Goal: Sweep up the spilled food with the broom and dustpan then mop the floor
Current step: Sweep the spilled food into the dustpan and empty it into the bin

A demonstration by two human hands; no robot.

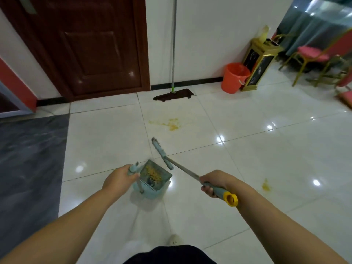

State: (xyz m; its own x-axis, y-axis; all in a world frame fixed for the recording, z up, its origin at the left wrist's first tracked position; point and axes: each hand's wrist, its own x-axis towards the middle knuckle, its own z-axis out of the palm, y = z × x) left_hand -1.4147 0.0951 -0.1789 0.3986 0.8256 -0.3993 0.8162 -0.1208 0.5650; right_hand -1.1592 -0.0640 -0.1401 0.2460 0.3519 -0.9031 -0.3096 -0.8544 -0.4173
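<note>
My left hand [119, 177] grips the top of the light-blue dustpan's handle [133, 169]. The dustpan [154, 180] is tilted up off the white tiles and holds yellow food crumbs. My right hand [215, 182] grips the broom's grey-blue handle near its yellow end ring [230, 199]. The broom head [162, 154] hangs just right of and beyond the dustpan. A yellow food smear [172, 123] lies on the floor further ahead. A smaller yellow spot [265, 185] lies to my right. A flat mop [173, 94] leans against the far wall.
An orange bucket [235, 78] and a gold-trimmed black bin [257, 63] stand at the wall to the right. Pink-seated chairs [312, 56] fill the far right. A dark wooden door [91, 44] is ahead left. A grey mat [28, 168] covers the floor on the left.
</note>
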